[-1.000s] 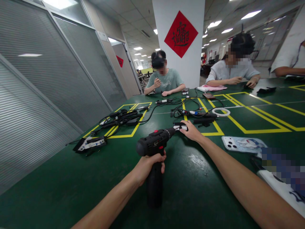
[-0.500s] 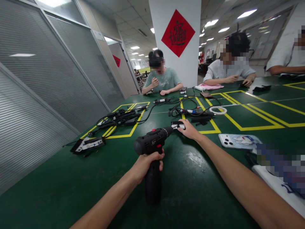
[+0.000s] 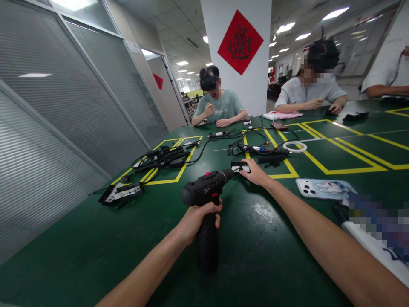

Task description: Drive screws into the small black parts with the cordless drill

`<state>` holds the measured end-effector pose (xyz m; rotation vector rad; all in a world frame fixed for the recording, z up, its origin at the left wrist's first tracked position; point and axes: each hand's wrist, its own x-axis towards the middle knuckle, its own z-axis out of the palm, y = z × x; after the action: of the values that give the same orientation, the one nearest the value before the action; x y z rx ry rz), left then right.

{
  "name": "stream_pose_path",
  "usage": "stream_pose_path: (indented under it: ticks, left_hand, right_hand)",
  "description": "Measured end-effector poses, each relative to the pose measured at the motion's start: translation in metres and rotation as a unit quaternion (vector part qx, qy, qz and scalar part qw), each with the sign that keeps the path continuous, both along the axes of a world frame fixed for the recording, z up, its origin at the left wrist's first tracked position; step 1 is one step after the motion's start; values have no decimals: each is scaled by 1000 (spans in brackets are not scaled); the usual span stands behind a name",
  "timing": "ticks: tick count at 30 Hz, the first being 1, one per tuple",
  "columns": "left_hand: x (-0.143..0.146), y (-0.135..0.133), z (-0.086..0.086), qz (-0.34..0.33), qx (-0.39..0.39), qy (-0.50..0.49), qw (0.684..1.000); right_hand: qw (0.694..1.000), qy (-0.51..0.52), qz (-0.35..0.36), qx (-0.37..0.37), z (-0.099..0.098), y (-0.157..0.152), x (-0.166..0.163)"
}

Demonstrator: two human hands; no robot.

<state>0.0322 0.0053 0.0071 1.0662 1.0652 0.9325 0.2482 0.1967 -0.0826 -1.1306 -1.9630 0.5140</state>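
Observation:
My left hand [image 3: 204,215] is wrapped round the grip of a black cordless drill [image 3: 204,187] with red buttons. The drill points away from me, up and to the right, and its tip meets a small black and white part [image 3: 237,166] on the table. My right hand [image 3: 254,171] holds that part down at its right end, the fingers closed over it. Whether the bit sits in a screw is too small to tell.
Across the green table [image 3: 172,251] lie a tangle of black cables [image 3: 162,160], a black and white piece [image 3: 123,192], more tools with cables [image 3: 255,149], a white ring [image 3: 295,147] and a phone [image 3: 324,189]. Co-workers [image 3: 220,104] sit on the far side.
My view has shifted slightly, so everything sits a little differently in the picture. Both hands keep their holds on the drill and the part.

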Motion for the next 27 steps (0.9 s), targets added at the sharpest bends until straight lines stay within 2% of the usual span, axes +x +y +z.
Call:
stream_pose_path:
  ticks: [8, 27]
  left_hand:
    - [-4, 1, -5, 2, 2, 15, 1000]
    - [-2, 0, -2, 0, -7, 8, 1000]
  right_hand:
    - [1000, 1, -3, -1, -1, 1, -1]
    - [1000, 5, -7, -3, -2, 2, -1]
